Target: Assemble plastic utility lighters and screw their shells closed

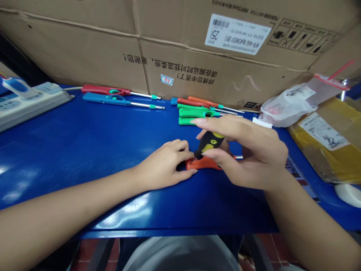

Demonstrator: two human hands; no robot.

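— Where is the orange utility lighter (205, 163) to be found?

— It is laid on the blue surface (113, 146), between the two hands, with its long axis set roughly left to right. The butt end is turned to the left; the metal tip (239, 157) shows at the right, and the stretch before it is partly covered by the right hand (254, 152).

— By which hand is it more nearly reached?

— By the left hand (166, 165): the butt end is pinched between thumb and forefinger, with the other fingers curled together.

— And the right?

— It is raised over the lighter's body. A black-and-yellow screwdriver (209, 145) is gripped between its thumb and fingers, the handle slanted down and leftward to the butt end. Whether the tip is seated there cannot be told.

— Which relation is judged to matter most?

— The slant of the screwdriver against the butt end, which is steadied, it seems, by the left hand's pinch.

— What is seen farther out?

— Green utility lighters (193, 113) are lined up beyond the hands, backed by a large cardboard box (169, 41).
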